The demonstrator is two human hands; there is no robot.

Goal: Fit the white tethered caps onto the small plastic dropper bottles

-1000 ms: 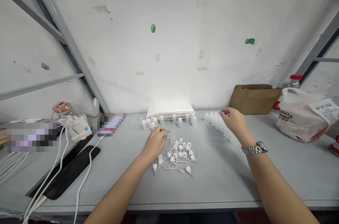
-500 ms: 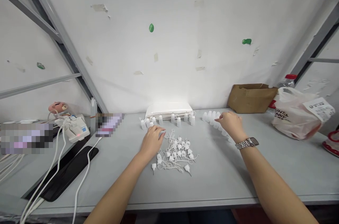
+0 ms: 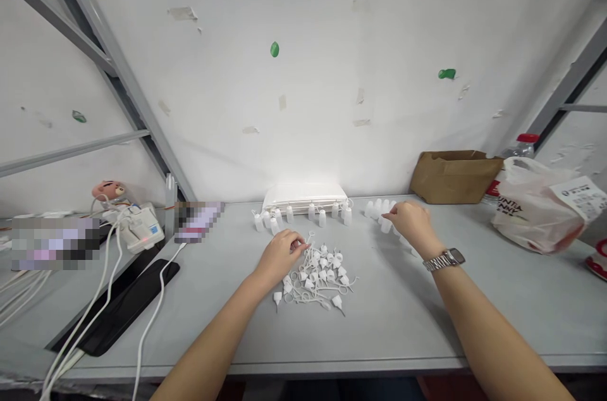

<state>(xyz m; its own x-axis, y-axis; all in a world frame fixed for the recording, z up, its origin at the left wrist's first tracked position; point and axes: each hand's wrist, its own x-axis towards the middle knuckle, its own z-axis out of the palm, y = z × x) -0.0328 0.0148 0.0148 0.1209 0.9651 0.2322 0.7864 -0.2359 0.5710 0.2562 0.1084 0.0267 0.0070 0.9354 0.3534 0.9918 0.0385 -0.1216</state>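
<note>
At the upper left edge of a pile of white needle-tip caps with looped straps (image 3: 322, 274) is my left hand (image 3: 283, 255). Its thumb and fingertips are drawn together, and what lies between them is hidden. My right hand (image 3: 411, 227), with a metal watch on the wrist, pinches a small translucent white squeeze bottle (image 3: 386, 226) at the uncapped bottles. More uncapped bottles (image 3: 370, 209) stand around that hand, some partly covered by it. Several bottles with caps fitted (image 3: 322, 218) stand upright behind the pile.
A stack of white sheets or trays (image 3: 304, 195) leans at the wall. A cardboard box (image 3: 455, 179), a plastic bag (image 3: 535, 211) and a red-capped bottle (image 3: 526, 143) are on the right. Cables, a power strip (image 3: 142, 229) and a black phone-like slab (image 3: 130, 306) lie left.
My left hand has moved right toward the pile, its fingers drawing together. My right hand stays at the uncapped bottles, with one bottle now showing below its fingertips. The view has shifted slightly.
</note>
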